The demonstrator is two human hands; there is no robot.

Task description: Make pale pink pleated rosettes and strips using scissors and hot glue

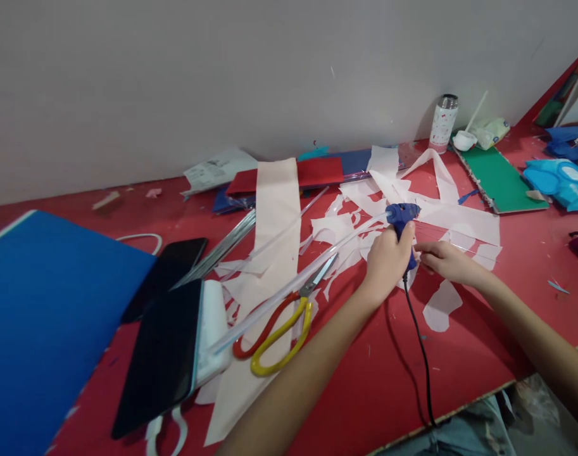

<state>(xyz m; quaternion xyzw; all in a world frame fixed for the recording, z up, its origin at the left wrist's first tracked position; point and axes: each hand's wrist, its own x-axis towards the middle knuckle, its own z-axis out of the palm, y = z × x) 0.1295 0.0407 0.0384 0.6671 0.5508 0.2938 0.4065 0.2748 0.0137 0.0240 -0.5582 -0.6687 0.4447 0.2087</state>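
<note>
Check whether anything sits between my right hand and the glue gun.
Nothing visible does. The left hand grips the glue gun, and the right hand rests right beside it on the white paper scraps. The scissors lie off to the left, by the long glue stick.

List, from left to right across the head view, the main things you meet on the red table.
blue board → red-and-yellow scissors → left hand gripping the blue glue gun → right hand on the white paper scraps → green board → light blue pouch
</note>
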